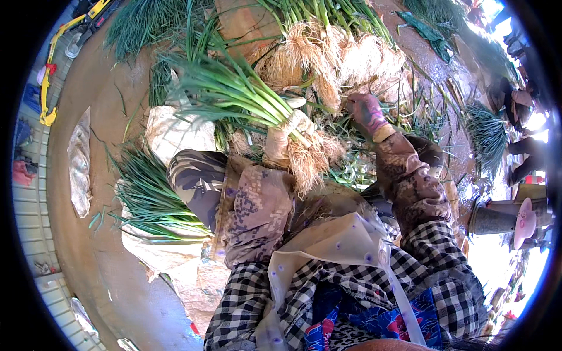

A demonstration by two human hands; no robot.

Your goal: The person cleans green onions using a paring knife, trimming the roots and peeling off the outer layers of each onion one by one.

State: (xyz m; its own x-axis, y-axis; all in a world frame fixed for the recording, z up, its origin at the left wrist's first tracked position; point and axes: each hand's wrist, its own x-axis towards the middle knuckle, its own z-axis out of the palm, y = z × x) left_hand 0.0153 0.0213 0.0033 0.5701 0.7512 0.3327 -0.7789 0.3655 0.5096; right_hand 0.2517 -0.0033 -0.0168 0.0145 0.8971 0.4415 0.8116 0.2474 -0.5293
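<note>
Green onion bunch [249, 96] gripped by the left hand [298, 123], long axis sloping from leaves at upper left to roots [310, 161] at lower right; right hand [367, 115], grip indiscernible, lies rightward, near the larger pile [360, 58].

Beyond the onion bunch [263, 102] held in the left hand [276, 145], a pile [333, 58] is heaped; by the left knee [196, 178] (to its left) a second bunch [155, 196] is laid on sacking [155, 255]
</note>
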